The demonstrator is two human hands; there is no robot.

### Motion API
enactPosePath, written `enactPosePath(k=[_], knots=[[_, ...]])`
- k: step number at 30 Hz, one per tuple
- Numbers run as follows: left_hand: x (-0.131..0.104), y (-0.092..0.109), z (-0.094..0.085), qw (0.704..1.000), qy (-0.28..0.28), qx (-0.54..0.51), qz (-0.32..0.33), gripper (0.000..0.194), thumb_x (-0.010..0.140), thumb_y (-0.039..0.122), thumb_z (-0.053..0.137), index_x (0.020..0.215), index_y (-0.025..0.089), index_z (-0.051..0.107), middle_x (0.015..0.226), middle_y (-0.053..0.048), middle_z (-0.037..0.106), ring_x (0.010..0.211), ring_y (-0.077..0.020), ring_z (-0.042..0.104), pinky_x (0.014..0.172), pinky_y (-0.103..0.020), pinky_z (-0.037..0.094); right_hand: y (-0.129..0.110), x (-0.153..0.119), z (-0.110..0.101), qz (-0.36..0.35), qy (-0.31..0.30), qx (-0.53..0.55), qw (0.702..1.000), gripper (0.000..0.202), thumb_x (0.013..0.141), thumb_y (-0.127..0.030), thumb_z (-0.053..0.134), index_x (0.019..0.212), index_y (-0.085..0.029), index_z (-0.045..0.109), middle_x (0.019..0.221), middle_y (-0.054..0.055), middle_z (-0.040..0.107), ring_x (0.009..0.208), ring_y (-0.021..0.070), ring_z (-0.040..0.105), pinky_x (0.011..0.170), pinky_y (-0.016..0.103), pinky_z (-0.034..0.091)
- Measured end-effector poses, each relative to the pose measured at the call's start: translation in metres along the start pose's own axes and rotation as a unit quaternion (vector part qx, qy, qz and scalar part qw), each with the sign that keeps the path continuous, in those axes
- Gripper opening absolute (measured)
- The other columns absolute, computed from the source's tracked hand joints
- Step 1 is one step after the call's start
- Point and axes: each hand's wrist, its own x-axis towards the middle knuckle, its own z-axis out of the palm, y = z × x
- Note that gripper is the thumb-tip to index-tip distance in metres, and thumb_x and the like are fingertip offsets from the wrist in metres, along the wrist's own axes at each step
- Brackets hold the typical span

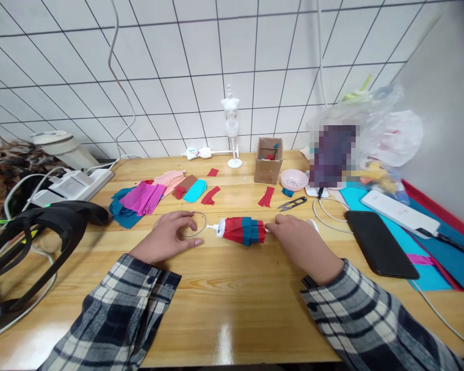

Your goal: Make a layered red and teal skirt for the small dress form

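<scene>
Nearest, plaid sleeves over the wooden counter (224, 299). Left hand (170, 236) flat and loosely spread, fingertips on a thin wire ring (201, 222). Right hand (301, 242) curled, fingertips pinching the end of a small red-and-blue folded skirt (242, 230) lying between both hands. Beyond, thread snips (292, 204), coloured fabric scraps (147, 198), a cardboard box (268, 159), a white mini mannequin (231, 123) by the tiled wall.

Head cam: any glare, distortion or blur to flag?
Head view: glare streak on the glossy table near the bottom edge; wide-angle bending curves the tile lines and darkens the corners; one pixelated patch at right; hands and the small umbrella are sharp.
</scene>
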Motion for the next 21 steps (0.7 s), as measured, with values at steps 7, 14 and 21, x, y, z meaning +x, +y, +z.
enactPosePath(k=[7,14,21], knots=[[0.002,-0.010,-0.001,1.000,-0.002,-0.002,0.002,0.026,0.087,0.043,0.050,0.081,0.022,0.064,0.110,-0.009,0.069,0.120,-0.0277,0.057,0.099,-0.040,0.043,0.010,0.016,0.013,-0.010,0.094,0.013,0.995,0.029,0.092,-0.010,0.047,0.110,-0.022,0.066,0.096,0.007,0.068,0.097,0.0239,0.061,0.076,0.034,0.038],[0.005,0.008,0.002,0.924,0.242,-0.227,-0.190,0.029,0.092,0.045,0.046,0.104,0.019,0.053,0.084,-0.006,0.075,0.088,-0.0232,0.070,0.087,-0.038,0.050,0.010,0.020,0.030,-0.044,0.113,0.058,0.991,0.036,0.091,-0.008,0.047,0.118,-0.024,0.064,0.119,0.009,0.064,0.106,0.0221,0.060,0.086,0.034,0.043],[0.007,0.032,0.018,0.779,0.320,-0.529,-0.103,0.036,0.088,0.047,0.062,0.111,0.020,0.057,0.109,-0.010,0.075,0.110,-0.0228,0.067,0.103,-0.041,0.045,0.006,0.021,0.034,-0.043,0.225,0.045,0.972,0.032,0.098,-0.019,0.045,0.125,-0.022,0.061,0.137,0.010,0.058,0.126,0.0288,0.051,0.113,0.062,0.019]])
